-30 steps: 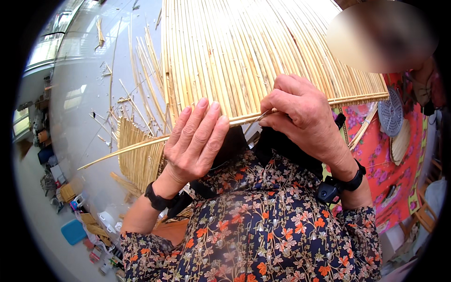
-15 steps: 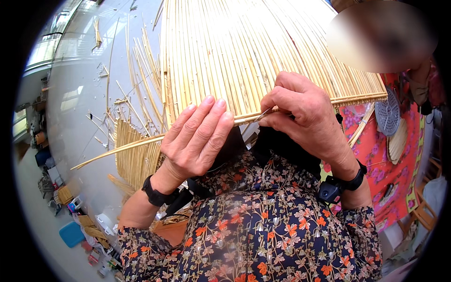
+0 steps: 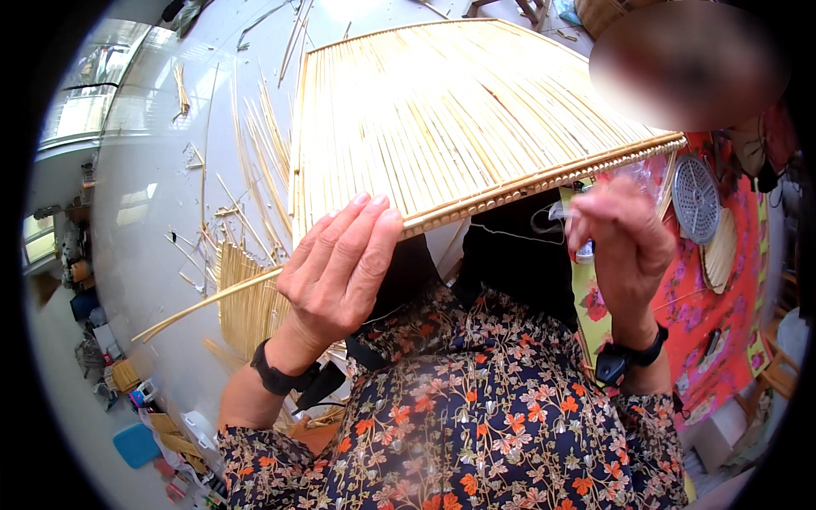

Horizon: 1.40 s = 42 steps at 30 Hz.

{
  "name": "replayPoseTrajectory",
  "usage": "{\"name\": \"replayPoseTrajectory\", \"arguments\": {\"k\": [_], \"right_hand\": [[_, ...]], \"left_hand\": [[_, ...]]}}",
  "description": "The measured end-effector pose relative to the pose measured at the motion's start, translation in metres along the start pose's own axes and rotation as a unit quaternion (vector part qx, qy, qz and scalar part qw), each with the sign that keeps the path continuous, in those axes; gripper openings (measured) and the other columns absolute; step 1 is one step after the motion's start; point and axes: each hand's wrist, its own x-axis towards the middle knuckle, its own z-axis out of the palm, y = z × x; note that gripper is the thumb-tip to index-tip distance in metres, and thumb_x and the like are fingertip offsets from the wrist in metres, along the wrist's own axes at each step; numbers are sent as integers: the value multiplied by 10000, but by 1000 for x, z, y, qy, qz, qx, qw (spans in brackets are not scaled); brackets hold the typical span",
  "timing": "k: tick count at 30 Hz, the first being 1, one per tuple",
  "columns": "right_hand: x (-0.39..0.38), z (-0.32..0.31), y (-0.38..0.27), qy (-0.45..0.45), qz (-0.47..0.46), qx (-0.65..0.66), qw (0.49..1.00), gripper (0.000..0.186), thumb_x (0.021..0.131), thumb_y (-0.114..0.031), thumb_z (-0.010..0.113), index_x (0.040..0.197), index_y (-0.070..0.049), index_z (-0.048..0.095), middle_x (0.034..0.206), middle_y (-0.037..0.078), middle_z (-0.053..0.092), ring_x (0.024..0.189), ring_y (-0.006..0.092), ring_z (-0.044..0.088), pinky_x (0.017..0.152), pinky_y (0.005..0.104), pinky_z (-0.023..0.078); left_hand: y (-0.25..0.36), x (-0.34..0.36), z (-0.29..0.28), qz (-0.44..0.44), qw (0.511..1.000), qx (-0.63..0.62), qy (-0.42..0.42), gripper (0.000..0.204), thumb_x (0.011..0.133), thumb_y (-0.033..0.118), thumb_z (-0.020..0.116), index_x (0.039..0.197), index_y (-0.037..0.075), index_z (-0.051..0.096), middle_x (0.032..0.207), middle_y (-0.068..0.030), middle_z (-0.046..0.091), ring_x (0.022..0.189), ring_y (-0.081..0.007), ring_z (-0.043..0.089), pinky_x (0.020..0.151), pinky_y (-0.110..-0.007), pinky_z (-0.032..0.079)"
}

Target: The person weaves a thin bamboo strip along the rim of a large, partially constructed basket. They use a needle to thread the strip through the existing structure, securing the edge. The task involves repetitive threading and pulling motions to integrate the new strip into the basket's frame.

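A broad panel of pale plant stalks (image 3: 442, 110), laid side by side, slopes away in front of me with its bound edge toward my body. My left hand (image 3: 336, 263) grips that near edge, fingers flat on top and the thumb hidden underneath. Long loose stalks (image 3: 204, 302) stick out leftward from beneath it. My right hand (image 3: 625, 238) is off the panel to the right, its fingers bent together and blurred. A thin pale thread (image 3: 518, 236) hangs below the edge and runs toward it; what the fingertips pinch cannot be made out.
Loose stalks (image 3: 268, 153) and scraps litter the grey floor on the left, near a smaller stalk mat (image 3: 246, 297). At right, a red flowered cloth (image 3: 680, 323) lies beneath a grey perforated disc (image 3: 697, 200). Another person, blurred, is at the upper right.
My right hand has left the panel's edge and moved right. The panel has tilted, showing its far edge and its row of cut stalk ends. My left hand has shifted slightly left and down.
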Motion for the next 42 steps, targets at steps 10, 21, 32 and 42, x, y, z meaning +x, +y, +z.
{"name": "replayPoseTrajectory", "arguments": {"k": [10,21,32,42], "right_hand": [[-32,22,25,-17,142,213,967,104,1064,12,666,1162,16,703,891,61,736,716,85,659,635,227,537],[49,61,6,-16,78,126,989,73,975,-24,782,993,46,770,818,72,729,680,72,621,603,262,493],[86,91,11,9,-6,124,992,98,1015,-41,720,1067,35,751,884,142,746,693,187,707,660,293,550],[97,94,5,-11,41,118,992,142,1017,-31,693,1130,23,760,943,169,774,761,246,776,680,315,574]], "left_hand": [[2,34,-37,-36,999,-1,-22,354,874,0,830,1224,0,772,1071,-153,798,964,-310,801,827,-397,642],[-30,76,-67,-158,985,-74,-18,378,925,-6,818,1293,-20,733,1027,-205,778,828,-305,783,712,-354,608],[-42,87,-78,-240,964,-108,-21,342,969,-6,790,1300,-62,729,1077,-170,787,926,-207,770,807,-310,605],[-46,86,-75,-276,951,-138,-9,346,956,3,812,1287,-62,735,1082,-193,790,908,-221,785,785,-307,606]]}}
